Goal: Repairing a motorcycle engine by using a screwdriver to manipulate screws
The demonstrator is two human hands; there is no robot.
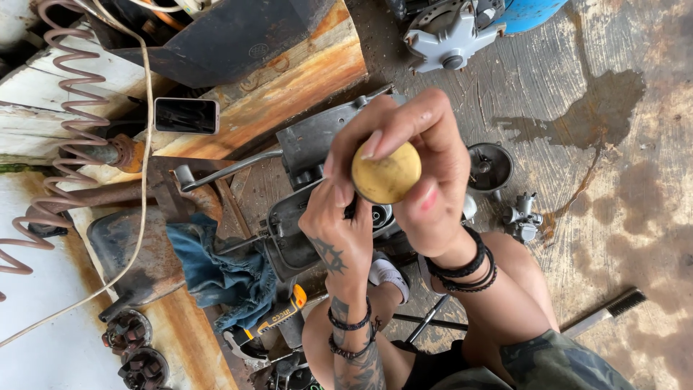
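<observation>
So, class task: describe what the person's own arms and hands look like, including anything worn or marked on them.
Both arms are bare, with no sleeves. The left hand has a dark star-like tattoo on its back, further tattoos run down the forearm, and two black bracelets circle it. The right hand has several stacked black bands at the wrist.

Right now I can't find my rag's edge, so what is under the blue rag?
The blue rag lies over a rusty metal piece by the wooden bench. Whatever sits beneath its folds is covered.
</observation>
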